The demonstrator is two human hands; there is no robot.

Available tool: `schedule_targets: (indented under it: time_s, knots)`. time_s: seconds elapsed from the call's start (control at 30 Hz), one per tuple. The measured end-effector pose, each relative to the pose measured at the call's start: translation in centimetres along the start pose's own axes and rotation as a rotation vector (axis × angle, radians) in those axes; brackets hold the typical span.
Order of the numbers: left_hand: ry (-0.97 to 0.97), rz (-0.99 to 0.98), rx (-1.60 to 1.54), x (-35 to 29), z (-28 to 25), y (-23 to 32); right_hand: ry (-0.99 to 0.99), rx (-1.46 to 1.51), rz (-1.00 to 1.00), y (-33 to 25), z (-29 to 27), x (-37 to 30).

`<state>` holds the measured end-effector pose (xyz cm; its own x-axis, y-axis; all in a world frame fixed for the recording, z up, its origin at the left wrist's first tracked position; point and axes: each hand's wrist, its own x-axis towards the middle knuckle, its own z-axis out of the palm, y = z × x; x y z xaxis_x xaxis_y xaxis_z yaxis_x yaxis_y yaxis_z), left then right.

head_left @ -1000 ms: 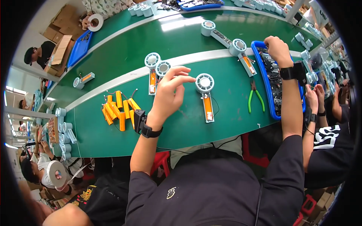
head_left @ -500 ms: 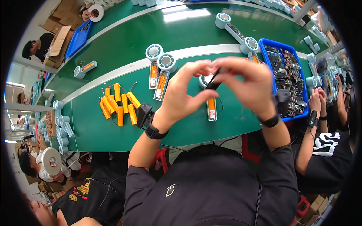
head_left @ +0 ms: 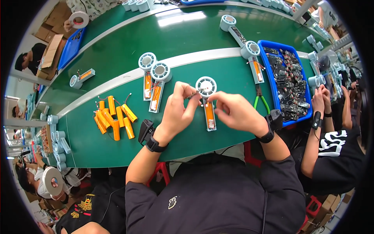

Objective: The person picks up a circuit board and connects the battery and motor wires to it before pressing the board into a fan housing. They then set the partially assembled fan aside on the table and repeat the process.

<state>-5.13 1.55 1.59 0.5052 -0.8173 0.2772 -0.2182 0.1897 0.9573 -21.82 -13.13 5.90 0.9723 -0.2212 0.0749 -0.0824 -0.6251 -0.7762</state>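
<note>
A light-blue handheld fan lies in front of me, with an orange battery in its open handle. My left hand is closed, pinching a small dark circuit board between thumb and fingertips, just left of the fan head. On the other side, my right hand has curled fingers, with index and thumb apart by the fan's neck and the battery's upper end. Fine wires show around the fingertips there. Whether a fingertip touches one is too small to tell.
Loose orange batteries lie in a heap at left. Two fans rest beyond my left hand, another fan at right. Green-handled pliers lie beside a blue tray of circuit boards. A co-worker's hands are at far right.
Both hands have come down from higher up toward the fan and moved apart. The circuit board is now in my left hand alone. The pliers have come into sight beside the tray.
</note>
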Motion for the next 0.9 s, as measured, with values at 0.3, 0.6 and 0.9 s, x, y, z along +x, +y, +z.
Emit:
schedule_targets:
  time_s: [0.3,0.6,0.9]
  knots:
    - [-0.305,0.105,0.179,-0.3,0.4,1.4,-0.082,-0.073,0.046,-0.2,-0.1,-0.6]
    - [-0.075,0.073,0.261,-0.7,-0.7,-0.3,-0.164,-0.117,0.124,-0.2,-0.4,-0.7]
    - [0.079,0.069,0.259,-0.1,-0.8,-0.7,-0.078,-0.11,0.027,-0.3,-2.2,-0.1]
